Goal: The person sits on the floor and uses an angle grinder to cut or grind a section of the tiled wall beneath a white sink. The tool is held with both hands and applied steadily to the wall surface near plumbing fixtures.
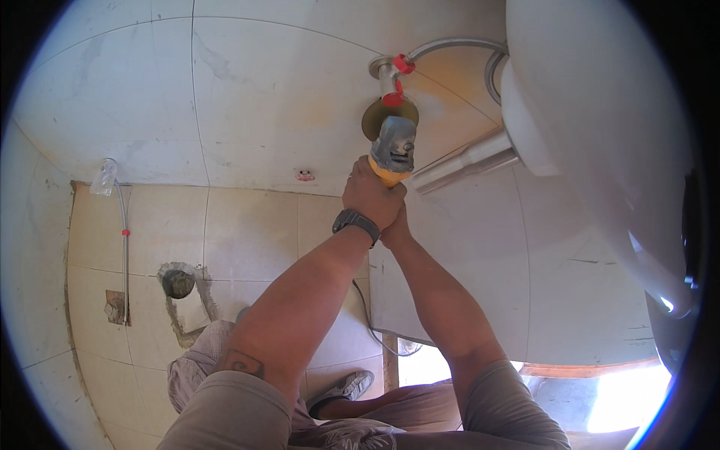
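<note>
An angle grinder with a grey head and yellow body is in front of the tiled wall. My left hand, with a dark watch at its wrist, is wrapped around the yellow body. My right hand grips farther back, its fingers mostly hidden behind the left. The round, olive-coloured disc sits just below a metal angle valve with a red handle. Whether the disc touches the wall or valve I cannot tell.
A white basin bulges in from the right, with a metal drain pipe reaching the wall. A braided hose joins valve and basin. On the left hangs another hose, near a floor hole. A dark cord trails below.
</note>
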{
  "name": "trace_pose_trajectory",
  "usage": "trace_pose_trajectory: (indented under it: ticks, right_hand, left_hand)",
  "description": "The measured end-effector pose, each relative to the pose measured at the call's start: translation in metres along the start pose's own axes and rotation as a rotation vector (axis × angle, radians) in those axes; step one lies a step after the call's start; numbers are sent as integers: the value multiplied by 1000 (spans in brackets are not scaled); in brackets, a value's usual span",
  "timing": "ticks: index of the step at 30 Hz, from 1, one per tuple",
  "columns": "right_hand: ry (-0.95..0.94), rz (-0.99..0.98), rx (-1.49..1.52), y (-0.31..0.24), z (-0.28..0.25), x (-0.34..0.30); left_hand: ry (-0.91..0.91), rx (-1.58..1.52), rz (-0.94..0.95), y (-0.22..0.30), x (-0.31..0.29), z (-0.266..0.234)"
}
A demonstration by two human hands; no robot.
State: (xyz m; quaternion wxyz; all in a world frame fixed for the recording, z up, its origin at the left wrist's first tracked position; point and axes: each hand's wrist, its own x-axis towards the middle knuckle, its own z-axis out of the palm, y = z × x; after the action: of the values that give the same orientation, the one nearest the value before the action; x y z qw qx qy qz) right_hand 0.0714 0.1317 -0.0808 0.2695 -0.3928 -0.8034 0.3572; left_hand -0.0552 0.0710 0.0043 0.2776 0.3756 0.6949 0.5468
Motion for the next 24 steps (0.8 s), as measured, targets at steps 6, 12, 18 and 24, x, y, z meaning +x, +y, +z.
trace_pose_trajectory:
  ticks: [6,12,18,24]
  right_hand:
    - [7,-21,-63,-6,-3,6]
    - [13,-31,-99,-6,0,8]
    - [11,40,-41,-19,-1,4]
    - [-2,30,-66,-30,-1,3]
  left_hand:
    - [3,-29,19,0,5,1]
    - [4,-6,21,-1,6,1]
    - [0,-18,17,0,6,0]
    - [-23,18,4,2,6,-3]
